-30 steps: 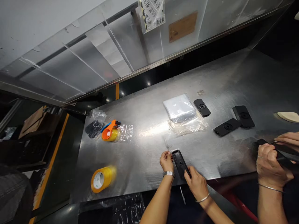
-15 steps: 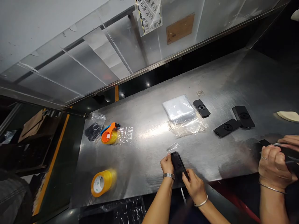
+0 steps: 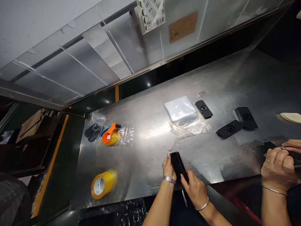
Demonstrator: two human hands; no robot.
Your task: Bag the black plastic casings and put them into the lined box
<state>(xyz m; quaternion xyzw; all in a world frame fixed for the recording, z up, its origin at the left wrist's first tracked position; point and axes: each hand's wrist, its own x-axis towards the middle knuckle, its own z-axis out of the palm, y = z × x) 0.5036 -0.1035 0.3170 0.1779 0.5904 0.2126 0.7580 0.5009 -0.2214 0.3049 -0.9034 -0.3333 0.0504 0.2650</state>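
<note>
Left hand (image 3: 168, 169) and right hand (image 3: 195, 190) gripping black plastic plate (image 3: 178, 165) over steel surface (image 3: 141, 163); clear bag (image 3: 100, 118) sitting well apart, black parts (image 3: 92, 132) showing inside.

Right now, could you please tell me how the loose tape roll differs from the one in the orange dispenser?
The loose yellow tape roll shows its white core, while the yellow tape roll in the orange dispenser has its core hidden by the dispenser. The loose roll sits nearer the camera, the dispenser roll farther away beside clear film. Both are yellow tape on the steel table.
</note>
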